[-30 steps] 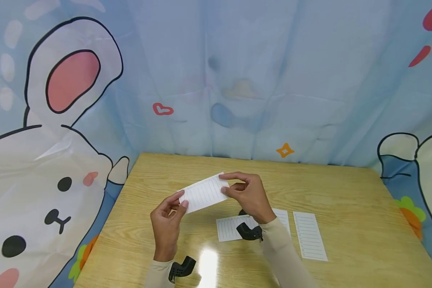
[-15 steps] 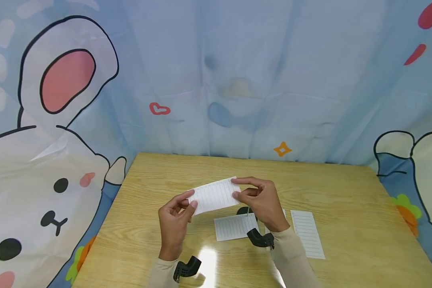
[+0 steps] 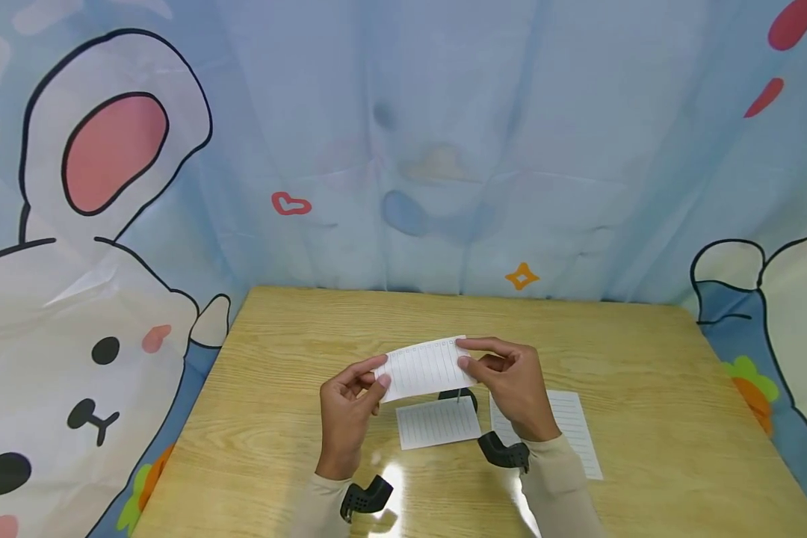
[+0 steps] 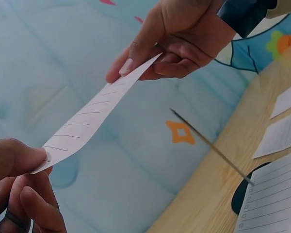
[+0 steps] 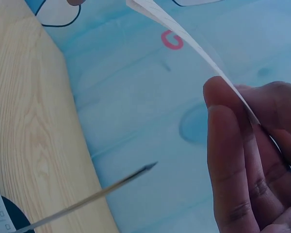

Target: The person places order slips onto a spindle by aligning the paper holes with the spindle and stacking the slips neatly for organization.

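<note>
A white lined slip with small checkboxes (image 3: pixel 424 370) is stretched between both hands, bowed slightly in the left wrist view. My left hand (image 3: pixel 346 422) pinches its left end between thumb and fingers. At its right end my right hand (image 3: pixel 516 388) pinches it likewise. Below and just behind the slip stands a bill spike, its thin pointed rod (image 4: pixel 208 144) rising from a round black base (image 3: pixel 471 400). Another lined slip (image 3: pixel 437 426) is pierced by the rod and lies over part of the base. The rod's tip stands apart from the held slip in the left wrist view.
Two more lined slips lie to the right: one (image 3: pixel 574 422) partly behind the right wrist, the other (image 3: pixel 499 420) mostly covered by it. The wooden table (image 3: pixel 276 359) ends against a blue cartoon-print curtain (image 3: pixel 444 149). Each wrist wears a black camera (image 3: pixel 366 497).
Both hands have moved to the right and slightly down with the slip, which is now closer over the spike and more nearly level. The spike and other slips stay put.
</note>
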Demonstrator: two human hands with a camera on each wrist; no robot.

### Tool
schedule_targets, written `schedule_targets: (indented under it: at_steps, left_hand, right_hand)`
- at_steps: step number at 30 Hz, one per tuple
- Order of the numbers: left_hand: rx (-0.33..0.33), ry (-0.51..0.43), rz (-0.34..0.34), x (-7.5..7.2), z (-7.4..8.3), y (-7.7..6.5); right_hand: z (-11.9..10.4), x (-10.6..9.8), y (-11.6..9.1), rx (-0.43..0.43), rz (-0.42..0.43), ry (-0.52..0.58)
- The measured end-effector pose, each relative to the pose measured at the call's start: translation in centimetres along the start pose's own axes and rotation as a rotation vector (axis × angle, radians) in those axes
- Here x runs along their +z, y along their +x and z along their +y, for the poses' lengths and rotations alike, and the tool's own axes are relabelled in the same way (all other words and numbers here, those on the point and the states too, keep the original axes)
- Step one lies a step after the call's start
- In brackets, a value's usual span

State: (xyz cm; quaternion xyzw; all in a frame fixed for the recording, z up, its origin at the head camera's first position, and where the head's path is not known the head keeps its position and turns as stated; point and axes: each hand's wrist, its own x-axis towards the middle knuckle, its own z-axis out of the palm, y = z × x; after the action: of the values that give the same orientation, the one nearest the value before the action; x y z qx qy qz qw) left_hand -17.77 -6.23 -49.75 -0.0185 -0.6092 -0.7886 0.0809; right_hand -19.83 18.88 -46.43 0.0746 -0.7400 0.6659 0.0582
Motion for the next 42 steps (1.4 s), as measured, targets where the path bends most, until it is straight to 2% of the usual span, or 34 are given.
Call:
schedule_targets:
  at_steps: [7, 16, 22, 42]
  left_hand:
    - [-0.022, 0.009, -0.015, 0.8, -0.5, -0.1]
    - [-0.066, 0.010, -0.032, 1.4, -1.4, -0.4]
    - [-0.098, 0.017, -0.037, 1.4, -2.0, -0.5]
    - [-0.131, 0.058, -0.014, 1.2, -3.7, -0.8]
  right_hand:
    - [0.5, -0.7, -0.4, 0.064, 0.054, -0.042]
    - [1.4, -1.3, -1.0, 0.144, 0.072, -0.052]
    - [1.9, -1.3, -1.1, 0.189, 0.083, -0.029]
    - [2.7, -0.8, -1.5, 0.274, 0.129, -0.043]
